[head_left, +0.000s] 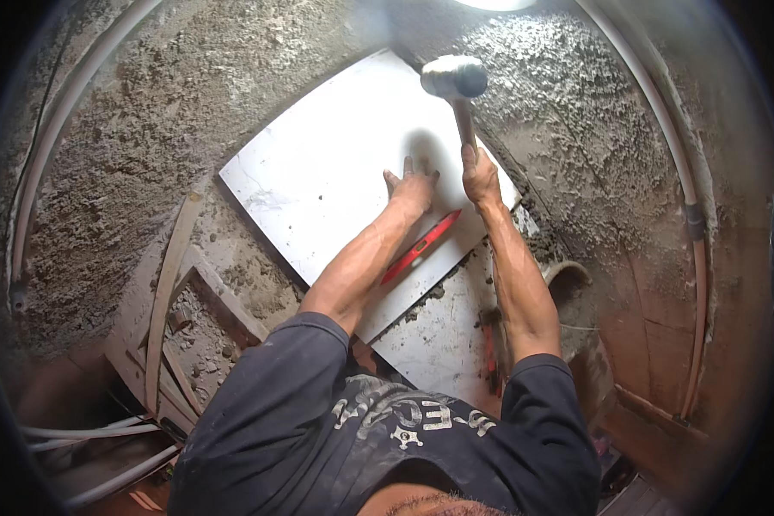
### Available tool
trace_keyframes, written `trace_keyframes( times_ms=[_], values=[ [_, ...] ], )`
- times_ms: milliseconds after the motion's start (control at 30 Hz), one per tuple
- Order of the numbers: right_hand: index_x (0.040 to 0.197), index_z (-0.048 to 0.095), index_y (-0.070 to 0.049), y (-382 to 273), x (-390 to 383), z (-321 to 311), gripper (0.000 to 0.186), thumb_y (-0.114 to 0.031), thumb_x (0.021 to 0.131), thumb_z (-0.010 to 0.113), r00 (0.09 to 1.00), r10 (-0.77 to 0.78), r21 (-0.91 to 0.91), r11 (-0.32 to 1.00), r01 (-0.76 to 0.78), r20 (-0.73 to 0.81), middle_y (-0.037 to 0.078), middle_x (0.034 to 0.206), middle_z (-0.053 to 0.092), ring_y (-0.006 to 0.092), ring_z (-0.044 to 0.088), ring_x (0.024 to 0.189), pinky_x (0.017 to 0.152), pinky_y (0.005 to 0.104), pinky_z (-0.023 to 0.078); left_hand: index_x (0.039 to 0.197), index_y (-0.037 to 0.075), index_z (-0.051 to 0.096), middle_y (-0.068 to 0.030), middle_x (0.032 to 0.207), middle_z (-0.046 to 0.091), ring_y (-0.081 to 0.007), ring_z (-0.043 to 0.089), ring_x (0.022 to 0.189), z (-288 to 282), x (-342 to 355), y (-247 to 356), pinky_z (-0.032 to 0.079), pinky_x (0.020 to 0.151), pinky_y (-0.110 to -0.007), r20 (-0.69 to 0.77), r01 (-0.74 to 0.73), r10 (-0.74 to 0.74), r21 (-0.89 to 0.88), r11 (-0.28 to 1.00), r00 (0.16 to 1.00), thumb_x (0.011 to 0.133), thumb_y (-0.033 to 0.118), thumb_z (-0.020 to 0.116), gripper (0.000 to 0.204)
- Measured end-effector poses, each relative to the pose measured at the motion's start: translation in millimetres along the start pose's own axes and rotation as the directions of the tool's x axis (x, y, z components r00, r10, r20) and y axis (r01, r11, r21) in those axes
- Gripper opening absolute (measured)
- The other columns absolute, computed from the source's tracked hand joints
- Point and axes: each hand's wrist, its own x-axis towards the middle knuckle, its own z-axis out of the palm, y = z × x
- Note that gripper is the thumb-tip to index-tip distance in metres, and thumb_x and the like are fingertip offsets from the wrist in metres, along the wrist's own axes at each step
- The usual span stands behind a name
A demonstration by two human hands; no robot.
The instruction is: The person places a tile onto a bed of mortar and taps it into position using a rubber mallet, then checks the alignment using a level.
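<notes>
A large white tile [310,172] lies in front of me, set in the corner between rough mortared walls. Flat on its surface rests my left hand [414,187], fingers spread and holding nothing. My right hand [482,176] grips the wooden handle of a mallet [452,77], whose dark head with a pale end is raised above the tile's right edge. The mallet's shadow falls on the tile beyond my left fingers. Close to my left forearm, a red spirit level [421,247] lies slantwise on the tile.
Another white tile [434,335], dirty with mortar crumbs, lies nearer me. At the left stands a wooden frame [224,292] with rubble inside. Pipes [679,172] run along the right wall, and another pipe [47,163] along the left. A curved pipe end [568,275] sits right of my forearm.
</notes>
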Motion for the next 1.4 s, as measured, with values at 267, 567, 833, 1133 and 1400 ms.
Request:
trace_keyframes(
  times_ms=[267, 567, 833, 1133, 1400],
  values=[
    [0.101, 0.058, 0.007, 50, -88, -15, 0.068, -0.057, 0.092, 0.035, 0.979, 0.13, -0.009, 0.991, -0.133, -0.155, 0.033, 0.095, 0.06, 0.0461, 0.058, 0.095, 0.081, 0.0472, 0.044, 0.129, 0.016, 0.046, -0.0122, 0.149, 0.025, -0.0407, 0.019, 0.138, -15, -6, 6, 0.022, 0.097, -0.077, 0.101, 0.004, -0.006, 0.02, 1.0, 0.995, 0.065, 0.018, 0.082, 0.074],
    [0.086, 0.055, 0.004, 106, -158, -5, 0.066, -0.059, 0.093, 0.036, 0.929, 0.101, -0.08, 0.987, -0.138, -0.357, 0.014, 0.06, 0.051, 0.028, 0.054, 0.057, 0.059, 0.0385, 0.045, 0.128, 0.017, 0.047, -0.0103, 0.149, 0.026, -0.0385, 0.019, 0.139, -15, -5, 8, 0.022, 0.099, -0.075, 0.101, 0.013, -0.016, 0.023, 1.0, 0.995, 0.065, 0.018, 0.081, 0.072],
    [0.074, 0.053, -0.003, 107, -180, 7, 0.057, -0.056, 0.092, 0.043, 0.852, 0.095, 0.012, 0.995, -0.104, -0.515, 0.005, 0.055, 0.053, 0.0229, 0.052, 0.049, 0.046, 0.0372, 0.041, 0.126, 0.018, 0.049, -0.0089, 0.149, 0.026, -0.0379, 0.019, 0.139, -13, -3, 6, 0.019, 0.099, -0.075, 0.112, 0.021, -0.021, -0.002, 1.0, 0.993, 0.065, 0.017, 0.08, 0.069],
    [0.086, 0.057, 0.006, 101, -188, 9, 0.066, -0.056, 0.094, 0.036, 0.892, 0.302, 0.027, 0.95, -0.312, -0.337, 0.013, 0.06, 0.057, 0.0288, 0.059, 0.061, 0.056, 0.0401, 0.046, 0.124, 0.016, 0.05, -0.0098, 0.143, 0.037, -0.0369, 0.027, 0.136, -4, 7, -1, 0.018, 0.098, -0.076, 0.117, 0.017, -0.01, -0.061, 0.998, 0.993, 0.063, 0.017, 0.081, 0.068],
    [0.072, 0.044, -0.006, 32, -271, -29, 0.048, -0.048, 0.095, 0.042, 0.904, 0.413, 0.641, 0.726, -0.251, -0.114, -0.001, 0.049, 0.042, 0.0077, 0.04, 0.036, 0.033, 0.0242, 0.034, 0.114, 0.013, 0.055, -0.0131, 0.125, 0.054, -0.0346, 0.048, 0.121, 14, 21, -17, 0.022, 0.095, -0.075, 0.045, -0.057, 0.062, -0.099, 0.993, 0.997, 0.058, 0.018, 0.082, 0.062]
  ],
)
